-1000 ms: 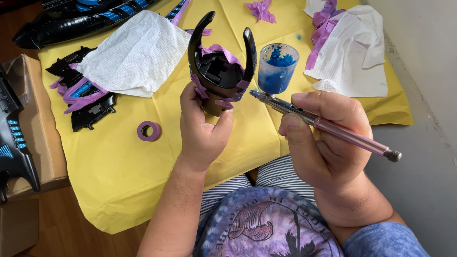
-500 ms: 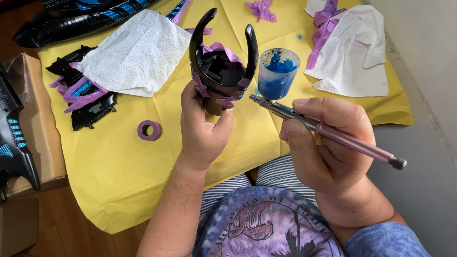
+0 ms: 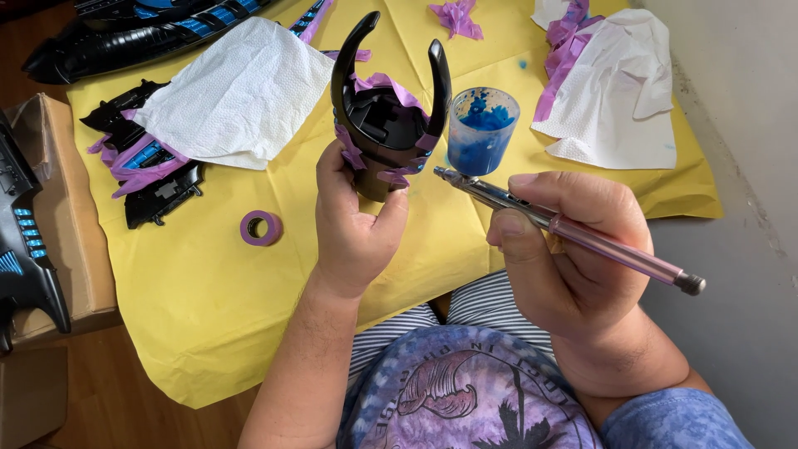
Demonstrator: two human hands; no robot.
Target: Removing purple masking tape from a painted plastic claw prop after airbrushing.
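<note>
Brush [image 3: 573, 235], pinched in the right hand [image 3: 582, 266], has edged nearer the horned black part [image 3: 386, 125] gripped by the left hand [image 3: 353, 229] (paint cup [image 3: 482, 129] just beyond), so painting looks close.

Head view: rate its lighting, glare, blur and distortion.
Head view: even, soft daylight; the left hand casts only a faint shadow on the yellow sheet; glossy highlights streak the black horned part; hands, brush and paint cup are sharp, no motion blur; slight wide-angle stretch at the edges.

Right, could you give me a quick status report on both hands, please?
Left hand grips black horned part, purple-taped. Right hand holds brush, tip near part. Blue paint cup just behind.
</note>
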